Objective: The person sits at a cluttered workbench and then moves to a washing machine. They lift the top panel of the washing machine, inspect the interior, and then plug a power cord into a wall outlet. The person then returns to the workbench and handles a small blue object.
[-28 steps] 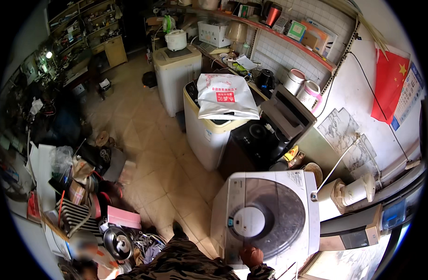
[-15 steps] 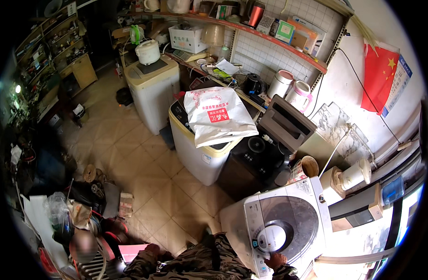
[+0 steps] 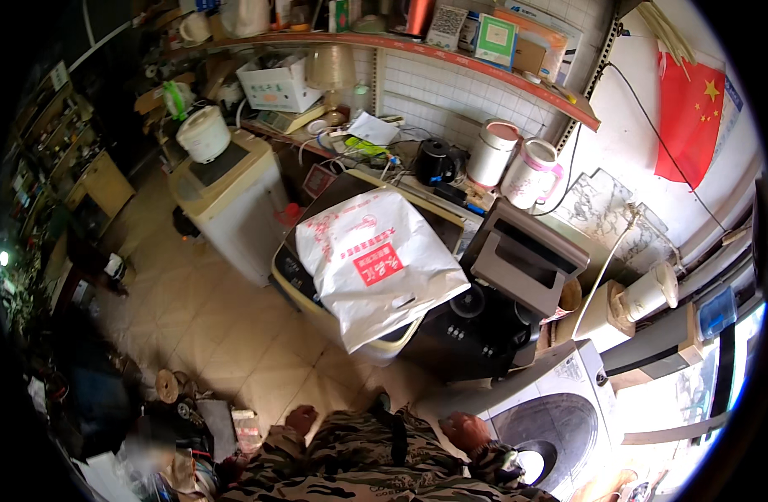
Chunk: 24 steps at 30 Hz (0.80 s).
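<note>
My left hand hangs low beside my camouflage trousers, loosely curled with nothing visible in it. To the right, my right hand is just off the near edge of a top-loading washing machine with a dark round window in its lid. Its fingers are loosely bent, and no object shows in them. Ahead, a white plastic bag with red print lies across the top of another washing machine. Neither hand touches the bag.
A black cabinet with a raised lid stands between the machines. Farther left, a rice cooker sits on a third washer. Clutter and a spool lie on the lower left floor. A red-edged shelf crosses the wall.
My right hand has come off the near washing machine's control panel and moved left. The view has shifted forward, so the bag appears nearer. My left hand now shows more clearly.
</note>
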Available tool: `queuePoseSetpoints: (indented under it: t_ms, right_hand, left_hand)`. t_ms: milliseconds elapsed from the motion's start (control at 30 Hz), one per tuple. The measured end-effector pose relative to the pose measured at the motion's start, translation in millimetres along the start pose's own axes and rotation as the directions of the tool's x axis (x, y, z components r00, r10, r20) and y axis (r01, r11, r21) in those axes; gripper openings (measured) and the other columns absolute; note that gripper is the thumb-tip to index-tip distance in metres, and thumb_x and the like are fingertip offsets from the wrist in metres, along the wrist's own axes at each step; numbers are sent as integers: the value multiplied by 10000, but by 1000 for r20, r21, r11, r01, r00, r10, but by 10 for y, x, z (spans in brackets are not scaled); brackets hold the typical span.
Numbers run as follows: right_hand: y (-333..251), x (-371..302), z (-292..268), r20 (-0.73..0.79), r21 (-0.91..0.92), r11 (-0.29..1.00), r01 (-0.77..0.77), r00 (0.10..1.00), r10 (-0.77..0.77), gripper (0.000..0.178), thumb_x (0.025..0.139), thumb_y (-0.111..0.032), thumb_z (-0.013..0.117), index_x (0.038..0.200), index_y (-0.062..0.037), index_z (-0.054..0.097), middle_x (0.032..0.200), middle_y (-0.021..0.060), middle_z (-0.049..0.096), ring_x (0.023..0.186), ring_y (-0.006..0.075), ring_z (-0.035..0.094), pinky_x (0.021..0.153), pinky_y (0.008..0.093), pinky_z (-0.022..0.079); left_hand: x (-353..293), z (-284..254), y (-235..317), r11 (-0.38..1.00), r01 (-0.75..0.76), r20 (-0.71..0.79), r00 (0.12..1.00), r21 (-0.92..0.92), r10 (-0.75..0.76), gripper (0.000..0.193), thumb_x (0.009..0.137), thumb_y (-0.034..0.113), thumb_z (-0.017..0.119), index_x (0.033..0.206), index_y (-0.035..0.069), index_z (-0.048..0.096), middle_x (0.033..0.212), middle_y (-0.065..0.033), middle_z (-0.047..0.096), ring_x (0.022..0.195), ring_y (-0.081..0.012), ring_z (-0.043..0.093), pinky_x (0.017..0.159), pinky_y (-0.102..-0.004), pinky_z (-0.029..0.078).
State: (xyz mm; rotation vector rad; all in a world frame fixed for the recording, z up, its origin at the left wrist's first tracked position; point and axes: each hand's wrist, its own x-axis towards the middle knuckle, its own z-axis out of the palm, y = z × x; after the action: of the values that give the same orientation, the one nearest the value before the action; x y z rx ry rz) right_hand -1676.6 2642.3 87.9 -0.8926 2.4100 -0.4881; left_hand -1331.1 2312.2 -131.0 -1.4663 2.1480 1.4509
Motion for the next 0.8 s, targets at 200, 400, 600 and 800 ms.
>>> queuePoseSetpoints:
  t_ms: [200,400,600,800]
  right_hand:
    - [-627,948,-314,4,-54,998,32,999,-32,307,870,-357,694,909,-56,651,873,172,692,825,411,669,705,528,534]
    - [-874,1368,47,-23,45,989,-140,990,141,297,898,-355,636,904,-58,650,886,199,688,843,423,664,730,538,529]
    - [-1236,1591,-35,-22,95,937,-335,941,338,304,899,-354,630,941,-54,659,917,231,687,855,437,666,755,549,528]
    - [-1395,1806,-249,-96,152,909,-388,910,404,262,875,-292,673,877,-30,661,824,220,679,812,418,662,719,532,525]
  left_hand:
    - [1119,-1240,2030,971,-239,-305,927,-29,219,735,832,254,798,1429,6,447,1383,-226,535,1219,-393,570,1018,-501,476]
    - [2379,-1816,3361,804,-518,-419,687,291,594,1046,703,261,869,1538,24,285,1565,-272,288,1430,-466,281,1160,-557,290]
    - [3067,-2016,4261,683,-570,-356,586,458,728,1098,597,234,922,1501,16,339,1423,-250,486,1296,-434,477,1108,-516,386]
    - [3486,-1977,4597,725,-451,-176,774,520,608,1110,650,292,905,1530,22,285,1475,-263,439,1343,-436,445,1127,-487,387]
